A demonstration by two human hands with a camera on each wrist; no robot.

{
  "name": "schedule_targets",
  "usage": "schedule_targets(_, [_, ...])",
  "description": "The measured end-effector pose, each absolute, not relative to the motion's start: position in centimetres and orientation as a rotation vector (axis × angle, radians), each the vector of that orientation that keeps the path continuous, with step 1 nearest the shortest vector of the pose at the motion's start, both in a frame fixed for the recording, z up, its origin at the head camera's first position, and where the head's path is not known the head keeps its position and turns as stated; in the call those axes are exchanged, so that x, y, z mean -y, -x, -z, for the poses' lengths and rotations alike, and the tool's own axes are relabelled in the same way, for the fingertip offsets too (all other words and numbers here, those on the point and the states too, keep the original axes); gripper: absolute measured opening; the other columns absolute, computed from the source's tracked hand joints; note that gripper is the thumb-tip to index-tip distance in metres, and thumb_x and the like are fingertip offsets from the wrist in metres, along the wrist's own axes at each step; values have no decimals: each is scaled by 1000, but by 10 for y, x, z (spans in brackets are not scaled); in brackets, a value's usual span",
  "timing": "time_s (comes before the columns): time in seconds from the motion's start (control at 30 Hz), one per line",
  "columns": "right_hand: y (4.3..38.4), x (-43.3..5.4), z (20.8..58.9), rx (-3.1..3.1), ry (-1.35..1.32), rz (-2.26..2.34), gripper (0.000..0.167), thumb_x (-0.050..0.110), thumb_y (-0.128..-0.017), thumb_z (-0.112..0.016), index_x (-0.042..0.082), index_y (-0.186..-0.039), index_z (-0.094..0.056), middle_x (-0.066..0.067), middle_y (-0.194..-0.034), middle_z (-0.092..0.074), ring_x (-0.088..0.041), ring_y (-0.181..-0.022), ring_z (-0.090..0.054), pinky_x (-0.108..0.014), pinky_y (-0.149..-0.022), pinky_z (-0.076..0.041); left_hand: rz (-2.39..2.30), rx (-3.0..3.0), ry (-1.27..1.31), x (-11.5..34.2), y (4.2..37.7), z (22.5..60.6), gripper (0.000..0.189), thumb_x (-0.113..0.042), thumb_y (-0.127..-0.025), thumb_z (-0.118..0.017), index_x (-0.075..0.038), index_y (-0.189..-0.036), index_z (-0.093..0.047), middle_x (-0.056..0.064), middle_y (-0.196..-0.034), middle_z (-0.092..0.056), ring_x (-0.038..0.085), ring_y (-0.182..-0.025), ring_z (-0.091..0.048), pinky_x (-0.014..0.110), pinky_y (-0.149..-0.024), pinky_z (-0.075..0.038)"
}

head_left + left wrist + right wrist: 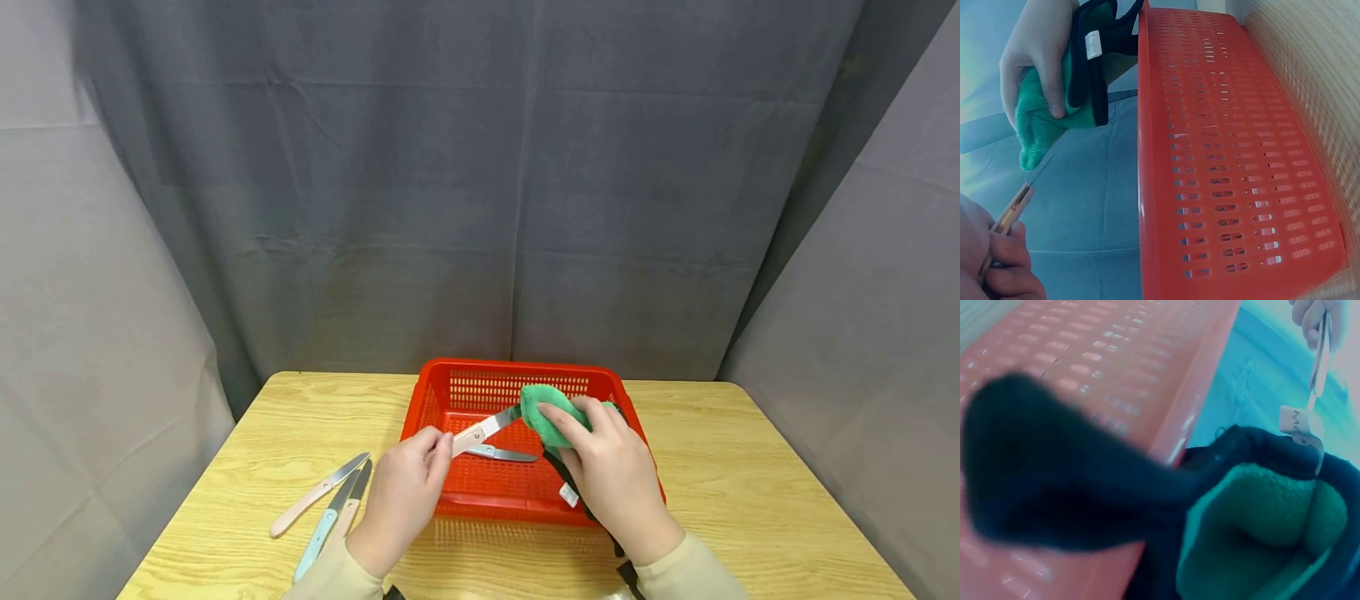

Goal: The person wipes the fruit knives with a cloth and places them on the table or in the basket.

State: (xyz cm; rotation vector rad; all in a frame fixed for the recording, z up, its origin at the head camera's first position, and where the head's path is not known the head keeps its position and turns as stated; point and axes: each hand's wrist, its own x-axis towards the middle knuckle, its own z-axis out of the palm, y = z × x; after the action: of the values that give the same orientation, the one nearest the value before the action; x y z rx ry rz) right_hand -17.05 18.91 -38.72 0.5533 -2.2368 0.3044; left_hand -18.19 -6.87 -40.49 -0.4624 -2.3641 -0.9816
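My left hand (401, 492) grips the pale pink handle of a table knife (471, 437) over the red basket. Its blade points up and right, and the tip end meets a green cloth (546, 410). Bunched in my right hand (611, 458), the cloth is pinched between thumb and fingers. Dark edging (1100, 81) with a white tag (1093, 44) hangs from the cloth. Below the hands, a knife with a light blue handle (513, 455) lies in the basket, partly hidden by the held knife and left hand.
The red perforated basket (517, 366) stands on the wooden table (720, 467). Left of it lie a pink-handled knife (300, 510), a blue-handled knife (318, 537) and another pink-handled knife (348, 512), the last two overlapping. Grey curtains (390, 208) stand behind the table.
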Motion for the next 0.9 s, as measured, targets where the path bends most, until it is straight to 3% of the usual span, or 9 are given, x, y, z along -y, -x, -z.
schedule_targets(0.43, [161,-161,392,2160,-730,-267,69,11,-63,-99,25,-125,-71,-10,-111,-67,-25,-92,-64,-37,-69,-61,962,2379,475,70,181,406,23,-17,-101,-65,-15,-78,-63,-11,-58,-38,4,-53,-35,19,-49,-30])
schedule_targets(0.9, [165,-163,396,2192,-679,-264,67,12,-64,-99,26,-124,-71,-10,-110,-67,-26,-91,-64,-37,-67,-61,967,2343,512,70,180,405,19,-14,-98,-67,-15,-80,-65,-12,-58,-41,2,-53,-35,18,-49,-31])
